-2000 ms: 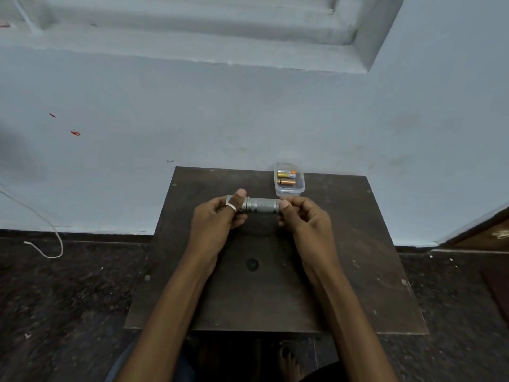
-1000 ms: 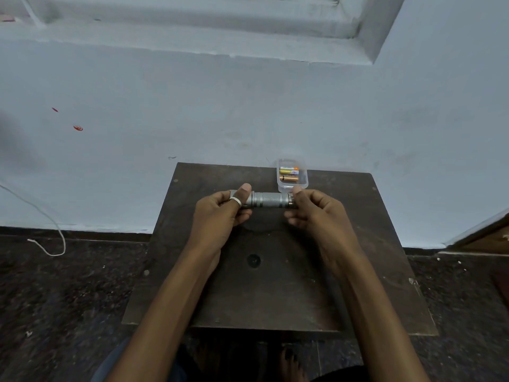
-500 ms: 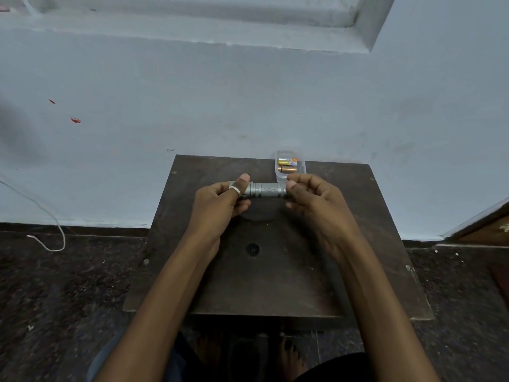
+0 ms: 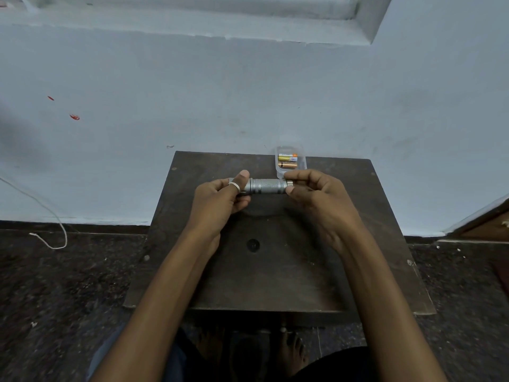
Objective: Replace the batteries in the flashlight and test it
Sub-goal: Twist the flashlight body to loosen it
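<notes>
A small silver metal flashlight (image 4: 266, 186) lies level above the dark wooden table (image 4: 275, 271), held at both ends. My left hand (image 4: 220, 201), with a ring on the thumb, grips its left end. My right hand (image 4: 316, 197) pinches the right end cap between thumb and fingertips. Behind the flashlight, a small clear plastic box (image 4: 289, 161) at the table's far edge holds two batteries (image 4: 287, 160), one yellow and one copper-coloured. Both ends of the flashlight are hidden by my fingers.
The table stands against a pale blue wall (image 4: 248, 92). A white cord (image 4: 52, 230) trails on the dark floor to the left. A wooden door frame (image 4: 484, 219) shows at the right. My bare feet (image 4: 292, 351) are under the table.
My right-hand fingers have shifted around the flashlight's right end, and a thin bright edge now shows there. The left hand has kept its grip. The view has drifted slightly.
</notes>
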Demonstrator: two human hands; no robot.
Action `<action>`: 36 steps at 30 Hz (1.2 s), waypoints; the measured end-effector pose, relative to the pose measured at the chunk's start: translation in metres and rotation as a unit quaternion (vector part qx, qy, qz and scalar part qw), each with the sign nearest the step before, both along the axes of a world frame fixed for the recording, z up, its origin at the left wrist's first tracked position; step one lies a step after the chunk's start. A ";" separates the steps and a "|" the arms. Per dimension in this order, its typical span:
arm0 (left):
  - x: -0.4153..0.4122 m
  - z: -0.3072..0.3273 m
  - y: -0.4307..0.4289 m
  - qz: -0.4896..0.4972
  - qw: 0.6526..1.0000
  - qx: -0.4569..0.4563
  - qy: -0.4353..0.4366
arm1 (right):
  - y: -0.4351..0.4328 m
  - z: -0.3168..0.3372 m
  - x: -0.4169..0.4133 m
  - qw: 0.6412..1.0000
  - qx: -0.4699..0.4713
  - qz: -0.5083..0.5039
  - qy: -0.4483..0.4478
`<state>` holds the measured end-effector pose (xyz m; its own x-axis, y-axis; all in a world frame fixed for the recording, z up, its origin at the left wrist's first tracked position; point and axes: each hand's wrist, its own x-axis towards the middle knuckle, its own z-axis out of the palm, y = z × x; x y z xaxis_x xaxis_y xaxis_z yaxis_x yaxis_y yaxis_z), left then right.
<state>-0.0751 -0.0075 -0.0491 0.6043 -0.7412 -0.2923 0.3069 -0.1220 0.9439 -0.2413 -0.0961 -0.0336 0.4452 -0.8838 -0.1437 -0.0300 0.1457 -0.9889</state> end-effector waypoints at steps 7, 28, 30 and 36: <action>0.000 0.000 -0.001 -0.003 1.000 -0.004 0.013 | 0.000 -0.004 0.001 0.998 -0.010 -0.006 0.067; 0.004 -0.001 -0.001 -0.002 1.000 0.002 0.024 | 0.000 0.002 -0.003 1.000 0.007 0.015 0.005; 0.004 0.000 0.000 0.001 1.000 0.002 0.028 | 0.001 0.003 -0.002 1.000 0.015 0.020 -0.008; 0.002 0.001 -0.002 0.000 1.000 0.001 0.029 | 0.004 0.006 0.001 0.998 0.010 -0.004 0.066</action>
<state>-0.0735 -0.0094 -0.0486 0.5865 -0.7403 -0.3286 0.3611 -0.1242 0.9242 -0.2406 -0.0921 -0.0277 0.4146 -0.8835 -0.2183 -0.1578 0.1665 -0.9733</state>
